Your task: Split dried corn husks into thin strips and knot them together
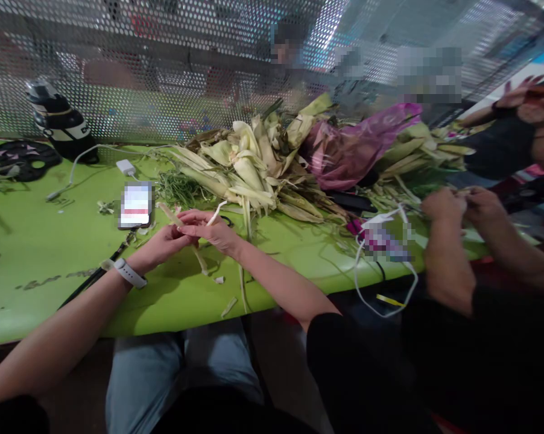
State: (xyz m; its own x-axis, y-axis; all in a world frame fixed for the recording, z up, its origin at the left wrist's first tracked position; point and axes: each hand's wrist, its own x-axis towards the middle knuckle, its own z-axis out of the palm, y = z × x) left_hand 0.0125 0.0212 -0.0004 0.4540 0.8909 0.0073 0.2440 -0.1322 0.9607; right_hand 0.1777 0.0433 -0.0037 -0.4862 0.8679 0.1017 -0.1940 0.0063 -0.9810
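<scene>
Both my hands meet over the near part of the green table (163, 307). Thin pale strips of corn husk (200, 260) stick out above and below the fingers. My left hand (167, 242), with a white watch (129, 273) on its wrist, is closed on a strip. Pinched together, the fingers of my right hand (215, 234) hold husk too; one end (217, 212) pokes up past them. Exactly how the strips cross between the fingertips is hidden. Just beyond lies a large heap of corn husks (249, 160), with green shreds (181, 188) at its left.
A phone (135, 205) and a white charger (126, 167) with cable lie left of the heap. Behind stands a black bottle (64, 123) near a perforated metal screen (163, 72). A pink plastic bag (344, 150) sits right. A co-worker's hands (457, 205) work at far right.
</scene>
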